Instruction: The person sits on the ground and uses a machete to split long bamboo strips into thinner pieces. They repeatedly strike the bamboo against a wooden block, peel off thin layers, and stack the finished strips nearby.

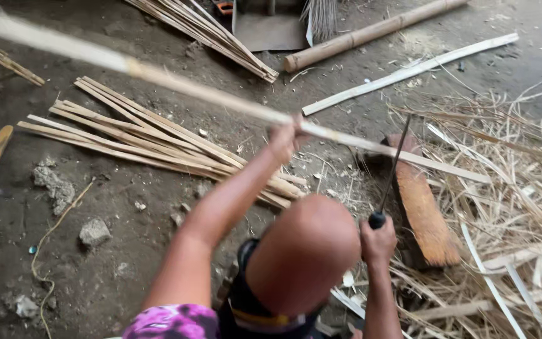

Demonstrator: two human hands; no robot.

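Dirt floor (127,251) fills the view, strewn at three o'clock with pale shavings (515,188). Split bamboo strips (152,141) lie piled at ten o'clock. One long bamboo strip (221,97) crosses from upper left to a wooden block (425,213) at four o'clock. Left hand (285,139) is closed around that strip at centre. Right hand (377,242), at five o'clock, grips a thin-bladed knife (391,172).

arms: 2, bare, no sleeves | shorts: dark, yellow trim (at raised knee) | cloth: purple-pink floral, lower edge
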